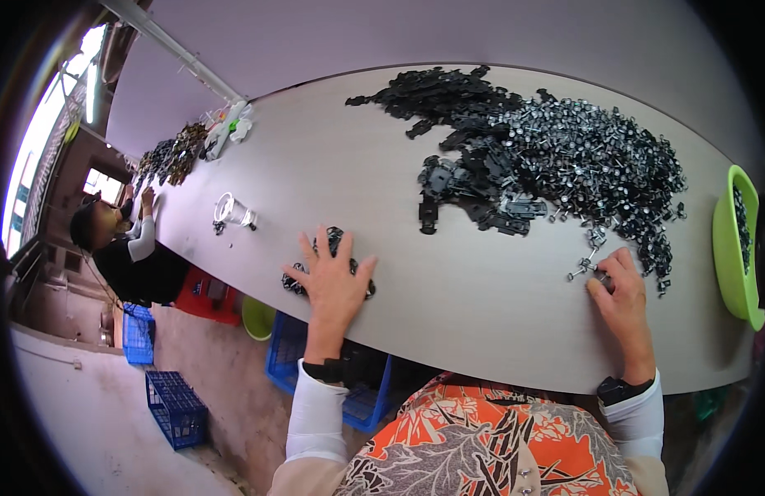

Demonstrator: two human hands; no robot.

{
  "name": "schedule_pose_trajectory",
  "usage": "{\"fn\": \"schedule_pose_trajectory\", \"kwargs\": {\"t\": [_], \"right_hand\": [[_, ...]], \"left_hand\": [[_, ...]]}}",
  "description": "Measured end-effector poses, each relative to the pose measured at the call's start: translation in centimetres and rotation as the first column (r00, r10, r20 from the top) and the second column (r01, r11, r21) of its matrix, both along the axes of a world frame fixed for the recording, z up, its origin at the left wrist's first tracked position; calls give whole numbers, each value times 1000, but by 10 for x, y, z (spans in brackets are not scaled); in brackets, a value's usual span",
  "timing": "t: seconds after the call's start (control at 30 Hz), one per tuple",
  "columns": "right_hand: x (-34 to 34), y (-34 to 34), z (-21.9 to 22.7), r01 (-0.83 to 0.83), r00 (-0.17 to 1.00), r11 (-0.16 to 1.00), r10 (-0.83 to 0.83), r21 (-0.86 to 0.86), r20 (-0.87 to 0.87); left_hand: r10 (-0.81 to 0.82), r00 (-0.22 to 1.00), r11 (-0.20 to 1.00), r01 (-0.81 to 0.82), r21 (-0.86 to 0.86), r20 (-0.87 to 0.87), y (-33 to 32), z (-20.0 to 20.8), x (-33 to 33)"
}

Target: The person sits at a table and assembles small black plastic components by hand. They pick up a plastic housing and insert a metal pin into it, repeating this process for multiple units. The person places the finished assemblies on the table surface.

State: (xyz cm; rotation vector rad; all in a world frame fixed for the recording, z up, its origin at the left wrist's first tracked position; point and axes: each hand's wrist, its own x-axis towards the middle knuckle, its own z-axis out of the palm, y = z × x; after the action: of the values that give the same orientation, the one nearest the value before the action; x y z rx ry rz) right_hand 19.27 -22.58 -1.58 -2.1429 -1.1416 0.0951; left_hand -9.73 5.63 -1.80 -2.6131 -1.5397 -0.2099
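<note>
My left hand lies with fingers spread over a small cluster of dark pieces near the table's front edge. Its palm hides part of the cluster. To the right, my right hand is pinched, thumb and index finger closing on what looks like a small wheel axle. Beside those fingertips lie a few loose wheel axles. They trail from a large heap of shiny wheel axles. Against that heap rests a pile of flat black plastic plates, shaped like toy car bases.
A green basin holding small parts stands at the right end. A clear plastic cup lies tipped at left. Farther left, another person works by more heaps. Blue crates sit on the floor.
</note>
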Motion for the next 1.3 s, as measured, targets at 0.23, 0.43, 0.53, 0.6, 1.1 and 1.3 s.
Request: {"fn": "schedule_pose_trajectory", "kwargs": {"t": [0.23, 0.43, 0.53, 0.6, 1.1, 1.3], "right_hand": [[2, -3, 4, -22, 997, 1000, 21, -16, -80], [3, -2, 1, -17, 999, 1000, 16, -2, -48], [1, -1, 10, -14, 997, 998, 10, -63, -76], [0, -2, 11, -8, 997, 997, 3, -71, -71], [7, -13, 4, -38, 999, 999, 37, -19, -24], [8, -14, 2, -84, 996, 996, 84, -9, -1]], "left_hand": [[-17, 983, 997, 4, 71, 185, -10, -12, -98], [163, 860, 976, -212, 47, 484, -37, -36, -154], [146, 783, 987, -159, -32, 605, -38, -16, -125], [23, 797, 1000, -26, -4, 603, -26, -1, -91], [82, 701, 774, 403, -488, 708, 7, 3, 106], [537, 534, 237, 648, -724, 654, -60, 22, 100]]}}
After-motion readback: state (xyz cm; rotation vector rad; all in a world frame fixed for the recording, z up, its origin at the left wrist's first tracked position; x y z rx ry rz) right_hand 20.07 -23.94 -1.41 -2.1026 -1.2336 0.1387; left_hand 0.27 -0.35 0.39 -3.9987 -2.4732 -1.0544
